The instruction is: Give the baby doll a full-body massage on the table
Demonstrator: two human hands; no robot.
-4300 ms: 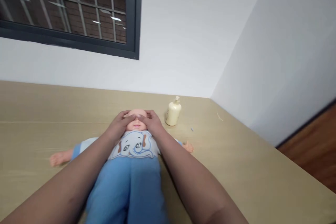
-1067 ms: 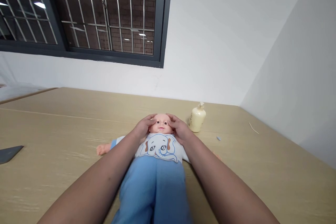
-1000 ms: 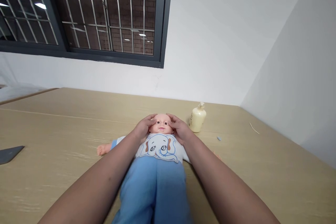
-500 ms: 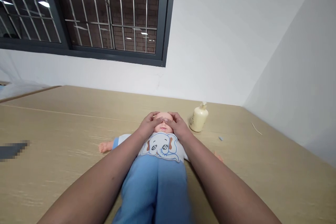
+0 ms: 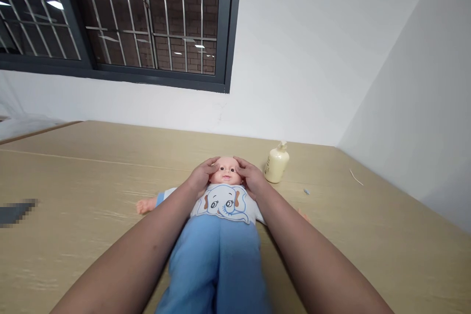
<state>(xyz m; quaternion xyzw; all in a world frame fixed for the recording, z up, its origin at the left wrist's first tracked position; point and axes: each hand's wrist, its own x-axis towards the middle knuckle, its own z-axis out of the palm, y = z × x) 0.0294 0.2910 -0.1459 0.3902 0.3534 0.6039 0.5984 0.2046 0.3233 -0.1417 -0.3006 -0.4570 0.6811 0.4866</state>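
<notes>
A baby doll (image 5: 221, 235) lies on its back on the table, head away from me, in a white top with an elephant patch (image 5: 225, 203) and blue trousers. My left hand (image 5: 203, 174) cups the left side of the doll's head (image 5: 225, 164), its thumb resting near the eye. On the opposite side, my right hand (image 5: 251, 176) wraps the head in the same way, thumb on the cheek by the other eye. The fingertips curl around the head's sides and are partly hidden. One doll hand (image 5: 146, 205) sticks out to the left; the other is mostly covered by my right forearm.
A cream pump bottle (image 5: 276, 164) stands on the wooden table (image 5: 91, 157) just right of the doll's head. Near it lie a small bluish piece (image 5: 306, 191) and a thin pale strand (image 5: 355, 177). Behind are a white wall and a barred window (image 5: 147, 19).
Both thumbs have slid outward from the middle of the doll's face to its sides, uncovering the eyes. Both hands stay around the head. The view has shifted slightly.
</notes>
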